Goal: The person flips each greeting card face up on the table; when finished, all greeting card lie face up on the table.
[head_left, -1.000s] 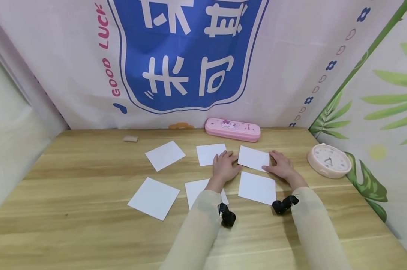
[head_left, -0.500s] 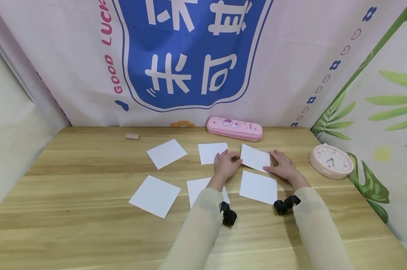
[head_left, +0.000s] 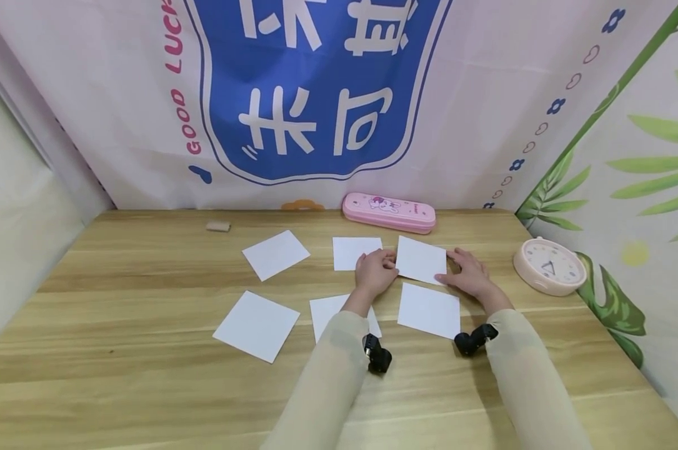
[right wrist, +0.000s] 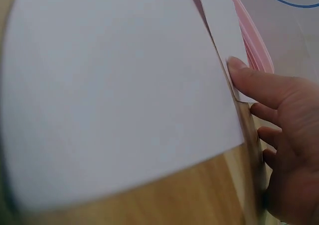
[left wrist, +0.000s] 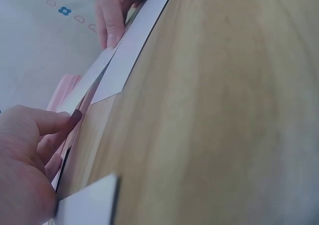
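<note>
Both hands hold one white card [head_left: 421, 259] at the back right of the group. My left hand [head_left: 374, 275] pinches its lower left corner; in the left wrist view the thumb of that hand [left wrist: 25, 155] lies on the card [left wrist: 87, 85], with a fingertip beneath. At the card's right side is my right hand [head_left: 472, 279]; the right wrist view shows this hand [right wrist: 294, 125] with its thumb on the card's corner [right wrist: 224, 36] and its fingers bent beyond the edge. The card looks slightly raised. Just in front lies another white card [head_left: 428, 310].
Two white cards lie at the left [head_left: 275, 255] [head_left: 257, 326], and two more [head_left: 352, 252] [head_left: 329, 311] are partly covered by my left hand and arm. A pink pencil case [head_left: 389, 212] is at the back, a round clock [head_left: 549, 267] at the right, a small tan piece [head_left: 218, 226] back left.
The held card has turned a little and now sits straighter between the hands. My left fingers have moved from beside the card to its corner. The card behind my left hand has shifted slightly.
</note>
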A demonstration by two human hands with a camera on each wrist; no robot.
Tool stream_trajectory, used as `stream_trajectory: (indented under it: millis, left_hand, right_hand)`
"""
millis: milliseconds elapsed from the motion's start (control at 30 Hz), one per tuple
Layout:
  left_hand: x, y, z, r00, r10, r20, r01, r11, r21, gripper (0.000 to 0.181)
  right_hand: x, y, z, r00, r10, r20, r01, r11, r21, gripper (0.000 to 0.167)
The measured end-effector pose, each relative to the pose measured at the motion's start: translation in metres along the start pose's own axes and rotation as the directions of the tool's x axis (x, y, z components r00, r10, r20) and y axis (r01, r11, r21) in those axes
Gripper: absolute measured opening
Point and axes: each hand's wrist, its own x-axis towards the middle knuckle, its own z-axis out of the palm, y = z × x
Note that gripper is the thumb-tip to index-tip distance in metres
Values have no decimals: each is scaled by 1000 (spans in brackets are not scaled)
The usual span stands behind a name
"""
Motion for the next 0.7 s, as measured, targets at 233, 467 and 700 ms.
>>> stream_trajectory:
  millis: [233, 467, 700]
  left_hand:
    - [1, -1, -1, 1000, 10, -1, -10, 1000, -23, 27]
    - [-1, -3, -1, 999, 19, -40, -23, 996, -90, 25]
    - [-1, -4, -3, 997, -23, -70, 10, 984, -177, 17]
  right_hand:
    - [-1, -1, 3, 991, 76, -107, -44, 960, 276, 57]
    - [-1, -8, 5, 970, 108, -216, -18, 924, 381, 37]
    - [1, -10, 8, 948, 185, -259, -44, 882, 469, 29]
